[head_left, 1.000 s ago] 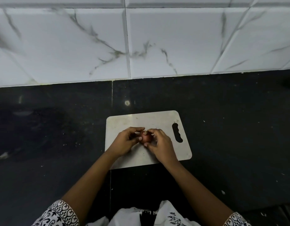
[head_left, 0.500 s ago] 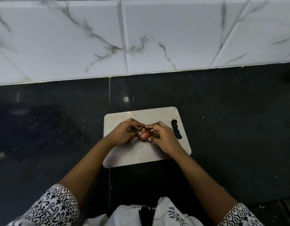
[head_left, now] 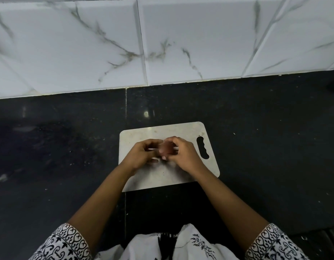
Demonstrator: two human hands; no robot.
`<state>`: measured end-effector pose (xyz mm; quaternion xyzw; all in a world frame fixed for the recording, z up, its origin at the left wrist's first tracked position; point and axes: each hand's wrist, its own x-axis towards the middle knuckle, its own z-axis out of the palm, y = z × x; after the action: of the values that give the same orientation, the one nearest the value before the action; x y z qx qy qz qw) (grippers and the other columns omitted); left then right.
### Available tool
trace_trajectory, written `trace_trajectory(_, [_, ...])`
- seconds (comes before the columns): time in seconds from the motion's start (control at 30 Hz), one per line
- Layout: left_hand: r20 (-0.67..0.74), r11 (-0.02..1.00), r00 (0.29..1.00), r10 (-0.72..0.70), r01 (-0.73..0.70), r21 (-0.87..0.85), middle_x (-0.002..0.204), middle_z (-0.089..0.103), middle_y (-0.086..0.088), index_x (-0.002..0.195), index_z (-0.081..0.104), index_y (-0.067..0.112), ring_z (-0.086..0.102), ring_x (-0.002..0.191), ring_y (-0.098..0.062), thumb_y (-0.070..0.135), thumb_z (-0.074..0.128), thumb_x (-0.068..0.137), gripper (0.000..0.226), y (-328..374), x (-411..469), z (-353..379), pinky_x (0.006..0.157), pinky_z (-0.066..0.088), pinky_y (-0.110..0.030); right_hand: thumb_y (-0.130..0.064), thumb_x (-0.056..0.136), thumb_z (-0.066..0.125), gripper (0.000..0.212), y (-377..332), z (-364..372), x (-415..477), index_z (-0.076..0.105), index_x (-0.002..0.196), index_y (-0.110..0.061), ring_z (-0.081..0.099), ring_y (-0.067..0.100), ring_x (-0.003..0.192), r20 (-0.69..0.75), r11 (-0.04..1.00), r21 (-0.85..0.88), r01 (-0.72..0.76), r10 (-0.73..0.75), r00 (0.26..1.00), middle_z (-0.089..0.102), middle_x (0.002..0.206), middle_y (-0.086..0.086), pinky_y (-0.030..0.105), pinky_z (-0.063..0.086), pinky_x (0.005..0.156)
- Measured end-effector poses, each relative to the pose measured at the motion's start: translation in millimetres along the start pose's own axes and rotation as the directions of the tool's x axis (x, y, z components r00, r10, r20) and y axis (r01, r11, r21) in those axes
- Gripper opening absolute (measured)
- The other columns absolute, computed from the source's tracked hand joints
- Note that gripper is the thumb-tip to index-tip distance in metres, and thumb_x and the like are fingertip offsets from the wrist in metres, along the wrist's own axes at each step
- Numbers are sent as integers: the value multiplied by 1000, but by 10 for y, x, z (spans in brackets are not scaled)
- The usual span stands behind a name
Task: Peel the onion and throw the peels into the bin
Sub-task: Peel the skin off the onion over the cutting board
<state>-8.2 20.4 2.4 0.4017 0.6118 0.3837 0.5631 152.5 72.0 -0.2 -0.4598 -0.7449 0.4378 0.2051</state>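
Both hands, left hand (head_left: 141, 153) and right hand (head_left: 183, 153), still grip the onion (head_left: 167, 148) over the cutting board (head_left: 162, 177), now turned slightly; peeling barely begun.

There is a single view, from a wide-angle camera worn on the person's head, looking forward and steeply down. It sits close above the dark speckled stone counter (head_left: 256, 147), whose near edge falls at the bottom of the frame beside the black-and-white patterned sleeves (head_left: 64, 243). The pale rectangular cutting board with a handle slot (head_left: 162, 177) lies just below centre. The white marble-veined wall tiles (head_left: 87, 44) fill the upper third, their lines bowed by the lens.
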Motion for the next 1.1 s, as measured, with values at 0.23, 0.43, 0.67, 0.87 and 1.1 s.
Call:
trace_trajectory(0.23, [29, 941, 999, -13, 22, -336, 97, 70, 0, 104, 66, 15, 68, 80, -14, 6, 59, 86, 22, 37, -103, 63, 69, 55, -27, -10, 65, 82, 50, -252, -297, -11, 64, 111, -17, 57, 15, 103, 124, 993, 118, 8, -23, 992, 57, 109, -3, 30, 50, 92])
trace_trajectory(0.43, [-40, 910, 999, 11, -26, -414, 89, 72, 1, 101, 68, 13, 68, 76, -13, 4, 60, 84, 21, 154, -165, 116, 68, 57, -25, -15, 66, 81, 47, -381, -427, -37, 65, 109, -22, 58, 7, 98, 129, 990, 136, 22, -40, 991, 60, 109, -4, 17, 44, 85])
trace_trajectory(0.67, [-29, 845, 1000, 13, -26, -534, 93, 73, -4, 104, 67, 12, 70, 79, -14, 11, 64, 74, 30, 241, -226, 99, 67, 58, -24, -17, 68, 80, 36, -502, -493, -43, 66, 101, -19, 60, 8, 88, 107, 976, 219, 5, -29, 994, 64, 106, -1, 17, 52, 71])
trace_trajectory(0.87, [-2, 793, 1000, 16, -14, -609, 94, 73, -5, 106, 66, 10, 70, 80, -14, 11, 62, 74, 32, 281, -270, 101, 69, 59, -24, -9, 70, 77, 26, -480, -502, -58, 69, 94, -16, 64, 8, 87, 85, 941, 336, -28, -1, 996, 67, 95, -4, 27, 56, 82])
trace_trajectory(1.1, [-66, 782, 996, -52, 0, -624, 96, 72, -6, 103, 68, 13, 70, 83, -15, 17, 66, 70, 34, 285, -282, 203, 66, 58, -21, 3, 75, 69, 18, -439, -439, -124, 69, 89, -9, 66, 5, 79, 33, 877, 479, -39, 27, 999, 68, 86, 0, 16, 53, 70])
